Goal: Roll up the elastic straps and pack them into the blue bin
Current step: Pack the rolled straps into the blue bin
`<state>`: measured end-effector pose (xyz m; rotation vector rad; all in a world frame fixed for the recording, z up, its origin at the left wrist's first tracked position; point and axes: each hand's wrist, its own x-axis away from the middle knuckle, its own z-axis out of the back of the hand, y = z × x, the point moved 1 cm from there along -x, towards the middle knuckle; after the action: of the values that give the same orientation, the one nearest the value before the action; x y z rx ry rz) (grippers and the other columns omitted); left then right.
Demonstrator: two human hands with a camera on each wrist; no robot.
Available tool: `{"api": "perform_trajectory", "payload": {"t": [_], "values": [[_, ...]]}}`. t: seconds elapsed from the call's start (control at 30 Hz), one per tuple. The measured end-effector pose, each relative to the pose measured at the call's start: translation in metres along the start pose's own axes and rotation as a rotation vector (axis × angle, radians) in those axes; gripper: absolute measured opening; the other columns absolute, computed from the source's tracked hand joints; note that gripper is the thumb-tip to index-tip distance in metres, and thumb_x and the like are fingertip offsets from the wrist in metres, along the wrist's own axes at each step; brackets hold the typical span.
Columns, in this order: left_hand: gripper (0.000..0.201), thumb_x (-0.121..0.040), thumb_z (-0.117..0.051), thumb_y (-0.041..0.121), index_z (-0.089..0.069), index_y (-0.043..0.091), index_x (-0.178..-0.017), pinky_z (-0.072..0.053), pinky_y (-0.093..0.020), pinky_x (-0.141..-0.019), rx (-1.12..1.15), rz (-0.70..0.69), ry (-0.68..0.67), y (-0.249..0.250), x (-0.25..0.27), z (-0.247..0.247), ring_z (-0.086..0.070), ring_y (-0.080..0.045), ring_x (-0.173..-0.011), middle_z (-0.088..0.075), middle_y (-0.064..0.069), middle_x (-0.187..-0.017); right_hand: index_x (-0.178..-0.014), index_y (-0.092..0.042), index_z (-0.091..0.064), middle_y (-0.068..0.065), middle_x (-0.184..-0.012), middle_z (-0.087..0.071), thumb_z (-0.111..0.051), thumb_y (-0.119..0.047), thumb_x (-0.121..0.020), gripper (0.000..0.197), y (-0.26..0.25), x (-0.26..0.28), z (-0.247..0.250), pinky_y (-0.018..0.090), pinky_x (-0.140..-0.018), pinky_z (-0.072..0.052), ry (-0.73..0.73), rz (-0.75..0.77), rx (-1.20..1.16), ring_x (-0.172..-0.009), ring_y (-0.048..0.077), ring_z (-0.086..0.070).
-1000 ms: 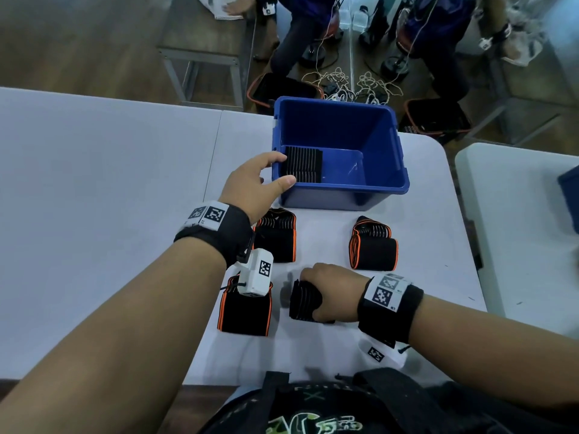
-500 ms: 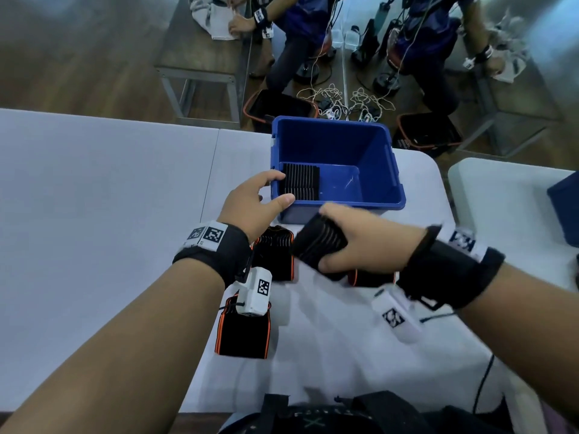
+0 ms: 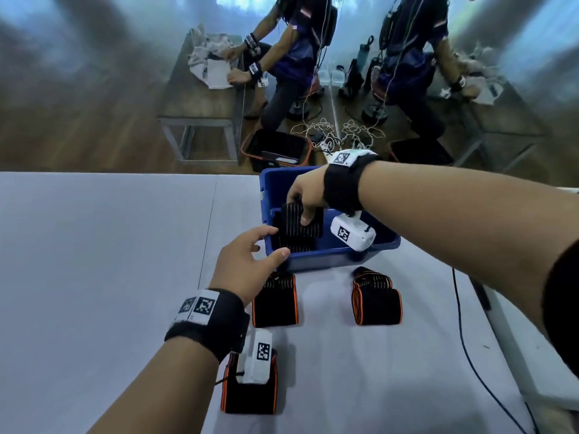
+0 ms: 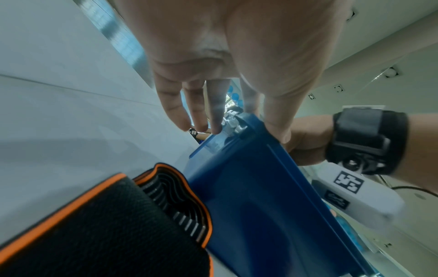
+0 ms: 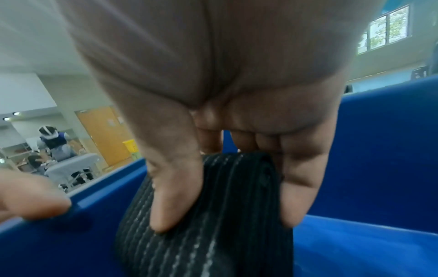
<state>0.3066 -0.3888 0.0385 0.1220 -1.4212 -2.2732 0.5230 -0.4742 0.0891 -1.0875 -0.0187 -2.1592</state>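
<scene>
The blue bin [image 3: 329, 256] stands at the table's far edge. My right hand [image 3: 299, 211] reaches into its left half and grips a rolled black strap [image 3: 289, 225] between thumb and fingers, seen close in the right wrist view as strap [image 5: 213, 243] inside the bin [image 5: 379, 168]. It is held just above another black roll [image 3: 296, 247] on the bin floor. My left hand [image 3: 275, 242] pinches the bin's near-left corner, thumb on the rim [image 4: 272, 146]. Three rolled straps with orange edges lie on the table [image 3: 275, 300] [image 3: 376, 299] [image 3: 249, 389].
A dark cable [image 3: 463, 339] runs down the table's right side, near a second table edge [image 3: 517, 355]. Beyond the table are a bench [image 3: 200, 98], black baskets [image 3: 277, 150] on the floor, tangled cords and seated people.
My right hand picked the black roll up from the table, carried it forward over the rim and now holds it inside the bin. My left hand stayed on the bin's corner.
</scene>
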Motion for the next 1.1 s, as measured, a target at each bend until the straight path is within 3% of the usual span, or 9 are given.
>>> {"api": "perform_trajectory", "payload": {"t": [0.13,0.27,0.37,0.43,0.6,0.8,0.93,1.03,1.1], "values": [[0.039,-0.084,-0.077,0.041,-0.064,0.045,-0.120,-0.050,-0.023,-0.086,0.038,0.007,0.005,-0.005,0.004,0.002,-0.061,-0.004,-0.108,-0.064,0.020,-0.123,-0.118,-0.016,-0.070,0.003,-0.107,-0.073,-0.082,-0.014,-0.078,0.042,-0.014,-0.022,-0.005,0.033,-0.081,-0.052,-0.010,-0.016,0.157,-0.095,0.022,-0.066],[0.041,-0.083,-0.077,0.043,-0.061,0.046,-0.121,-0.054,-0.032,-0.091,0.045,0.018,-0.005,-0.006,0.003,0.003,-0.062,-0.004,-0.107,-0.064,0.021,-0.122,-0.128,-0.012,-0.063,0.000,-0.110,-0.066,-0.085,-0.028,-0.075,0.059,-0.023,-0.030,-0.013,0.031,-0.081,-0.048,0.031,-0.047,0.264,-0.096,0.023,-0.062],[0.051,-0.083,-0.078,0.043,-0.055,0.048,-0.128,-0.054,-0.032,-0.090,0.047,0.022,-0.012,-0.004,0.005,0.003,-0.061,-0.007,-0.109,-0.060,0.018,-0.126,-0.111,-0.017,-0.068,0.000,-0.098,-0.072,-0.089,-0.056,-0.051,0.075,-0.019,-0.040,-0.011,0.042,-0.085,-0.058,0.076,-0.090,0.314,-0.087,0.026,-0.069],[0.064,-0.082,-0.079,0.042,-0.046,0.049,-0.136,-0.054,-0.033,-0.091,0.077,0.044,-0.017,-0.003,0.005,0.004,-0.061,-0.007,-0.109,-0.059,0.015,-0.127,-0.090,-0.018,-0.067,0.002,-0.087,-0.073,-0.086,-0.065,-0.047,0.066,-0.013,-0.039,-0.005,0.046,-0.080,-0.060,0.093,-0.133,0.314,-0.080,0.028,-0.071],[0.076,-0.080,-0.081,0.042,-0.042,0.040,-0.145,-0.055,-0.036,-0.094,0.105,0.085,-0.025,-0.004,0.002,0.004,-0.061,-0.008,-0.111,-0.058,0.013,-0.132,-0.080,-0.009,-0.069,0.009,-0.072,-0.075,-0.085,-0.048,-0.072,0.043,-0.008,-0.023,-0.006,0.052,-0.079,-0.061,0.012,-0.169,0.176,-0.076,0.033,-0.075],[0.072,-0.079,-0.080,0.045,-0.045,0.041,-0.141,-0.056,-0.039,-0.093,0.086,0.090,-0.055,-0.004,-0.001,0.007,-0.062,-0.010,-0.109,-0.058,0.012,-0.130,-0.091,-0.009,-0.071,0.007,-0.068,-0.075,-0.087,-0.052,-0.065,0.053,-0.003,-0.028,-0.006,0.052,-0.077,-0.062,0.061,-0.156,0.142,-0.071,0.031,-0.075],[0.054,-0.095,-0.064,0.044,-0.042,0.036,-0.144,-0.050,-0.021,-0.076,0.024,0.071,-0.051,0.003,-0.009,0.008,-0.065,-0.005,-0.097,-0.061,0.007,-0.127,-0.097,-0.009,-0.070,0.003,-0.067,-0.071,-0.085,-0.052,-0.068,0.054,-0.002,-0.017,0.000,0.046,-0.081,-0.061,0.127,-0.145,0.153,-0.071,0.026,-0.072],[0.051,-0.098,-0.061,0.037,-0.043,0.034,-0.145,-0.044,-0.015,-0.071,-0.012,0.056,-0.004,0.009,-0.018,0.008,-0.063,0.002,-0.089,-0.064,0.007,-0.117,-0.108,-0.009,-0.070,0.004,-0.085,-0.072,-0.083,-0.049,-0.073,0.055,-0.002,0.011,0.009,0.037,-0.080,-0.059,0.242,-0.118,0.157,-0.080,0.024,-0.069],[0.047,-0.095,-0.064,0.035,-0.049,0.036,-0.139,-0.052,-0.025,-0.079,-0.017,0.050,0.016,0.010,-0.022,0.007,-0.066,-0.005,-0.090,-0.067,0.010,-0.109,-0.117,-0.012,-0.064,0.004,-0.102,-0.071,-0.082,-0.044,-0.076,0.056,0.001,0.040,0.014,0.036,-0.083,-0.055,0.366,-0.075,0.124,-0.094,0.025,-0.067]]}}
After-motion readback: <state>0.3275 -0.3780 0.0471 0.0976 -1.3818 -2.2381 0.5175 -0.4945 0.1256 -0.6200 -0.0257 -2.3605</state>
